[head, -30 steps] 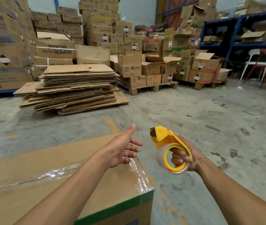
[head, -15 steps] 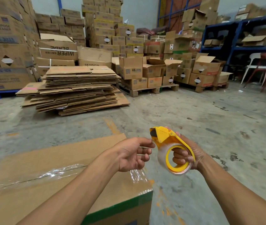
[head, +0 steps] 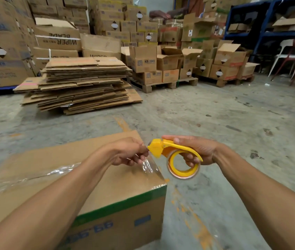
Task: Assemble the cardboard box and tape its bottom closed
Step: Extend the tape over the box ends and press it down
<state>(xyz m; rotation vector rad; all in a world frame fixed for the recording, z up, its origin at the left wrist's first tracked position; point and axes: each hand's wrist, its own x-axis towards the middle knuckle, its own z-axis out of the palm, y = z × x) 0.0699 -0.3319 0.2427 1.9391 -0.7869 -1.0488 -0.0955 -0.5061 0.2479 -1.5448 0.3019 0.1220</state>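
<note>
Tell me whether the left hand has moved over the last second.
Yes. The left hand has closed and shifted right past the cardboard box's taped corner, reaching the nose of the yellow tape dispenser held by the right hand.

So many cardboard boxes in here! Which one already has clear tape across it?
The cardboard box right under the person's arms, with a green band along its edge. A strip of clear tape runs across its upturned face; the stacked boxes behind show none.

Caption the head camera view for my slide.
Right hand holds tape dispenser; left hand pinches tape end above taped box.
</note>
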